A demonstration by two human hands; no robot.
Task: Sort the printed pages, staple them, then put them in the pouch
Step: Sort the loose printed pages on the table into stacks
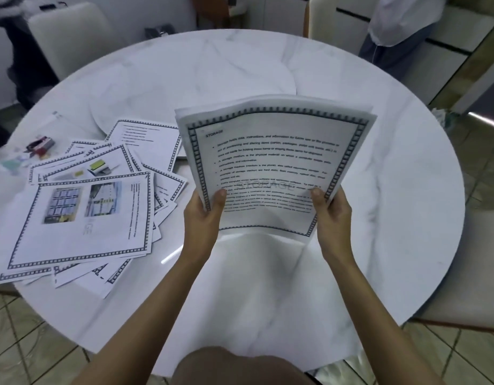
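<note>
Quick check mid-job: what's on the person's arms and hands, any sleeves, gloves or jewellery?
Left hand and right hand are bare: no gloves, rings, watch or bracelet visible. No sleeves show either, as far up the arms as the view reaches.

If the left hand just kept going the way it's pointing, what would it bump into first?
Probably nothing soon. The left hand grips the held pages and points away over the table; the loose pile lies off to its left. Ahead only bare table shows, though the held pages hide part of it.
</note>
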